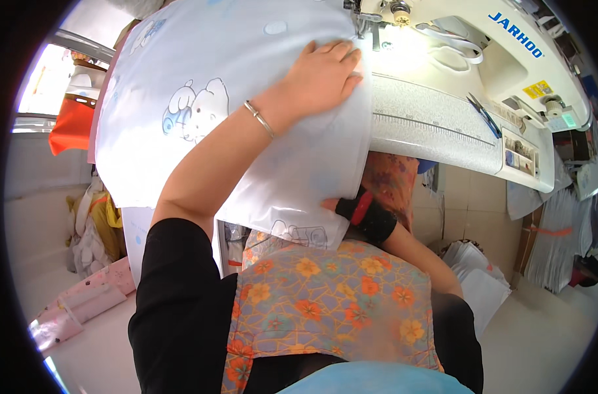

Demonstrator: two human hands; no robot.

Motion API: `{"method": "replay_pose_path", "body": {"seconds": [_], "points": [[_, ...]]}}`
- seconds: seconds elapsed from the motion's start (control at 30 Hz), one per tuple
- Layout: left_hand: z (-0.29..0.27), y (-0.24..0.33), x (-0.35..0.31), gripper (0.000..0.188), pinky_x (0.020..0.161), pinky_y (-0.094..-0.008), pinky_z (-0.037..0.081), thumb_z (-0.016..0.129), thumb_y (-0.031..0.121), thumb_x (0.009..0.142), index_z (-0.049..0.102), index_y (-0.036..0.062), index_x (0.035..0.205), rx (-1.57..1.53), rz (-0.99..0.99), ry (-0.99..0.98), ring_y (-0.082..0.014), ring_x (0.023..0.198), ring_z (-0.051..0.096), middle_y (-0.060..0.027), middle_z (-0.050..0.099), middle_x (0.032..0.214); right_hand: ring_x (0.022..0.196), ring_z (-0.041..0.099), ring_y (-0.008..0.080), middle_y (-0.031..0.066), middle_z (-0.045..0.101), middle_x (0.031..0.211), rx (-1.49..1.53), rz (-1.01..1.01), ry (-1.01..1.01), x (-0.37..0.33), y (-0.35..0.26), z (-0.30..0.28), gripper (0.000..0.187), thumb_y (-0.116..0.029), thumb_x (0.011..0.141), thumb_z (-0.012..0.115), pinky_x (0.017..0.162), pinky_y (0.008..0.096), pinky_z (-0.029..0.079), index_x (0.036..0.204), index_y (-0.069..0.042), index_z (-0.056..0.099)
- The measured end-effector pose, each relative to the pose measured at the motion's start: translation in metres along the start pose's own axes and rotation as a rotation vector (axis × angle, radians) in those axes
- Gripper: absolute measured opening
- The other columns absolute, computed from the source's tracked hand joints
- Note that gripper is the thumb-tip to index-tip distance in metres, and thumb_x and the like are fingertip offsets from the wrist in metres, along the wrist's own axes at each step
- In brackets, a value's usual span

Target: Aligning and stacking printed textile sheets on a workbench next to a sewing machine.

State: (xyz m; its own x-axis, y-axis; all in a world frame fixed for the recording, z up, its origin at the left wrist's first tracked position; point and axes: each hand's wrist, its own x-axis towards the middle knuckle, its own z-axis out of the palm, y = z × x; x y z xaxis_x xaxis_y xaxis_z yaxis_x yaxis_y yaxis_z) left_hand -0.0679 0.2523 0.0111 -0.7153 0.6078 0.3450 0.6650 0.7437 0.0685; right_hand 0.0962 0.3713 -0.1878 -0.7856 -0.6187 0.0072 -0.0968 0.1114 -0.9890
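Observation:
A pale sheet of printed fabric [279,157] with cartoon bears covers the sewing machine's bed and hangs toward my lap. My left hand [328,75] lies flat on it, fingers stretched toward the presser foot [371,33], close to the fabric's right edge. Lower down, my right hand [364,213], in a black wrist wrap with a red band, pinches the hanging fabric near that edge. Its thumb shows on top, while the other fingers are hidden. The white sewing machine [509,39] stands at the upper right, its lamp lighting the needle area.
Blue thread snips [486,117] lie on the machine bed by a printed ruler [437,125]. A small parts tray [520,155] sits at the bed's right end. Stacked white sheets [550,243] stand at right, folded white pieces [473,276] below. Yellow cloth [102,226] hangs at left.

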Motion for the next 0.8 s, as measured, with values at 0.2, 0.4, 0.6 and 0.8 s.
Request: {"method": "replay_pose_path", "body": {"seconds": [0.2,0.4,0.6,0.8], "points": [[0.001,0.029,-0.033,0.054,0.105,-0.0539,0.035,0.056,0.036,0.091,0.051,-0.0027,0.128,0.062,0.071,-0.061,-0.0286,0.130,0.046,-0.0174,0.051,0.136,0.112,0.055,0.0226,0.0103,0.061,0.121,-0.199,-0.106,-0.013,-0.019,-0.036,-0.017,0.034,-0.020,0.095,0.054,0.101,0.0369,0.044,0.125,-0.004,0.057],[0.001,0.015,-0.011,0.059,0.105,-0.0560,0.035,0.057,0.038,0.090,0.050,-0.0017,0.132,0.032,0.035,-0.008,-0.0297,0.132,0.043,-0.0176,0.048,0.140,0.117,0.054,0.0222,0.0118,0.061,0.123,0.511,0.215,0.235,-0.039,-0.089,-0.032,0.039,-0.013,0.093,0.058,0.101,0.0385,0.044,0.129,0.000,0.053],[0.008,0.029,-0.037,0.055,0.110,-0.0514,0.032,0.057,0.032,0.091,0.047,-0.0003,0.134,0.026,0.059,0.068,-0.0297,0.134,0.042,-0.0166,0.046,0.143,0.099,0.062,0.0314,0.0165,0.061,0.113,-0.961,-0.377,0.510,-0.048,-0.109,-0.081,0.030,-0.006,0.082,0.065,0.081,0.0396,0.053,0.112,-0.005,0.062],[0.009,0.009,-0.019,0.056,0.108,-0.0553,0.032,0.055,0.037,0.091,0.050,-0.0001,0.133,0.025,0.096,-0.011,-0.0279,0.136,0.039,-0.0164,0.045,0.144,0.088,0.062,0.0279,0.0082,0.064,0.106,-1.038,-0.659,0.522,-0.028,-0.137,-0.087,0.030,-0.003,0.072,0.072,0.073,0.0390,0.052,0.100,-0.009,0.066]]}}
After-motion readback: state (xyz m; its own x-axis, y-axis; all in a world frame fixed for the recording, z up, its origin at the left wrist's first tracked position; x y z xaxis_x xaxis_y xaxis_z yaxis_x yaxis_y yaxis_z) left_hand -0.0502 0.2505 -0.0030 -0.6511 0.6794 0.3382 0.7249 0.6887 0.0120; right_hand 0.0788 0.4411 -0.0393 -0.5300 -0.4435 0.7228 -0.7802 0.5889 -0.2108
